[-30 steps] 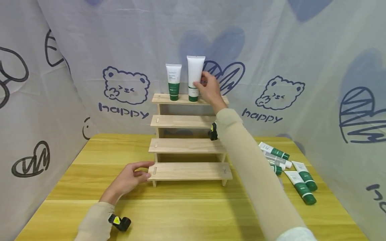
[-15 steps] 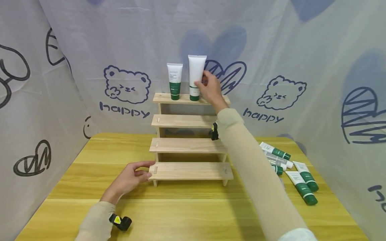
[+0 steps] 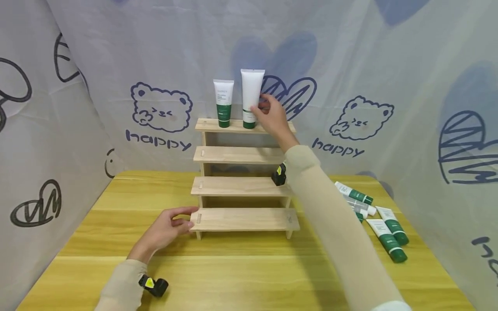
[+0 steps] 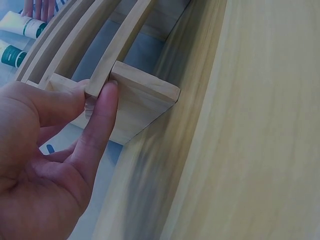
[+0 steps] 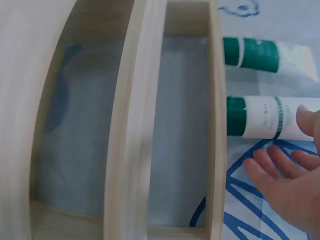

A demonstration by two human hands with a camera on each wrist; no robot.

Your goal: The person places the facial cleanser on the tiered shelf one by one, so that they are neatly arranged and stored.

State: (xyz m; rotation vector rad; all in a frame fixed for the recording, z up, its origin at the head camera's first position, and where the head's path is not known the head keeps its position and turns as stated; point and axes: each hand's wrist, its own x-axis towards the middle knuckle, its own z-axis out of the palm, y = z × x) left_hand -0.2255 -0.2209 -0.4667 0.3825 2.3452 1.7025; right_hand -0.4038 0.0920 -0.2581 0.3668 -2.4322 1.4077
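A four-step wooden display rack (image 3: 245, 219) stands on the table. My left hand (image 3: 165, 231) pinches the left end of its lowest step between thumb and fingers, as the left wrist view shows closely. On the top step, a tall white tube with a green cap (image 3: 253, 93) stands upright on its cap. Beside it on the left is a shorter white-and-green tube (image 3: 223, 103), also upright. My right hand (image 3: 274, 116) is at the tall tube's right side. In the right wrist view its thumb (image 5: 305, 120) overlaps the tube, while the other fingers lie apart from it, loosely extended.
Several tubes lie in a loose group on the table's right side, among them a green-and-white tube (image 3: 387, 240) and a grey tube (image 3: 359, 204). A printed cloth (image 3: 163, 52) hangs close behind the rack and along both sides of the wooden table (image 3: 233, 276).
The right wrist and forearm have shifted slightly to the right, while the tall tube keeps its place on the top step. The left hand keeps its pinch on the rack.
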